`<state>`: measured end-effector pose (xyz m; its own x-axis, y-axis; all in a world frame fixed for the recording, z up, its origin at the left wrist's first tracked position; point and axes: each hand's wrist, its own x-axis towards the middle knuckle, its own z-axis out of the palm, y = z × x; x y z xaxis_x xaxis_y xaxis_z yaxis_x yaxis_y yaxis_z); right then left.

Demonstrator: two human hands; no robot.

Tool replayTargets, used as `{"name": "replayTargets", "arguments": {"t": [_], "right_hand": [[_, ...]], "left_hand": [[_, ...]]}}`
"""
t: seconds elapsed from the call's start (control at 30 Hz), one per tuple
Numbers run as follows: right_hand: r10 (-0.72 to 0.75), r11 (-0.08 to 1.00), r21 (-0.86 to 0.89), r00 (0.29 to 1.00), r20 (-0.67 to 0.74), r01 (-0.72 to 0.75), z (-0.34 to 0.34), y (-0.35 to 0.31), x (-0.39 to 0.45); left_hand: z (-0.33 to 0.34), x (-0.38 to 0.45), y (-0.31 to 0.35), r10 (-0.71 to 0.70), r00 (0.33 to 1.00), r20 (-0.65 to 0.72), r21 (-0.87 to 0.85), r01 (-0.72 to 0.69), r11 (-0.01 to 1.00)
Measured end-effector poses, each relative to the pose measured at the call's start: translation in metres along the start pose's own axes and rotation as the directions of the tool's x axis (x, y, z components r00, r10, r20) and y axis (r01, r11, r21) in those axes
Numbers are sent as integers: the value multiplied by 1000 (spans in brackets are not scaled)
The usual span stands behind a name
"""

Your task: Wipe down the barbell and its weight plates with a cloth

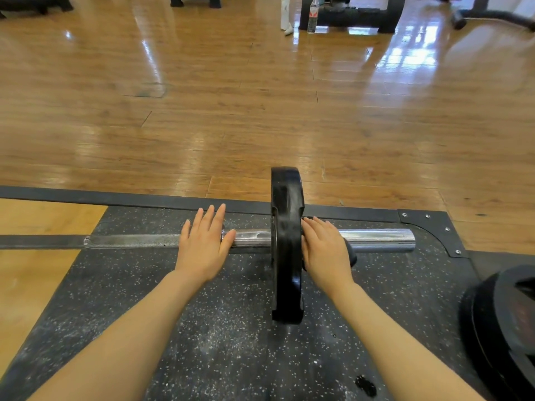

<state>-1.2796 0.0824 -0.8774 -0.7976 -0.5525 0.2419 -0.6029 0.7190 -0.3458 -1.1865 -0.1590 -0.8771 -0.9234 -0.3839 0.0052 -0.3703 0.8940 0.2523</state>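
Setting: gym, weight-training area.

Evidence: barbell (376, 237) with a black weight plate (286, 244) lying on a speckled rubber lifting platform (231, 342); more plates (503, 322) stacked at right. Glossy wood-plank floor (231, 111) beyond, black machine bases (353, 15) at the far edge, a water bottle (313, 15) standing beside one.

Speckled rubber mat (225, 342) on wood floor (202, 125).
We note barbell (376, 237) and plate (286, 244) at centre; plate stack (500, 328) at 4 o'clock.
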Motion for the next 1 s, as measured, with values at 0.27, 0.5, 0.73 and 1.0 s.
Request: {"name": "replayTargets", "arguments": {"t": [0.27,0.5,0.73,1.0], "right_hand": [[62,983,-164,992,-113,-80,-31,75,-16],[197,962,-168,974,-110,-213,-45,111,-25],[80,993,-83,997,-13,-81,-24,46,-4],[133,980,-144,991,-18,-134,-21,47,0]], "left_hand": [[2,1,-2,14,1000,-13,-14,-14,1000],[4,1,-1,9,1000,-30,-13,-10,1000],[4,1,-1,10,999,-46,-5,-11,1000],[3,1,0,5,999,-39,-11,-5,1000]]}}
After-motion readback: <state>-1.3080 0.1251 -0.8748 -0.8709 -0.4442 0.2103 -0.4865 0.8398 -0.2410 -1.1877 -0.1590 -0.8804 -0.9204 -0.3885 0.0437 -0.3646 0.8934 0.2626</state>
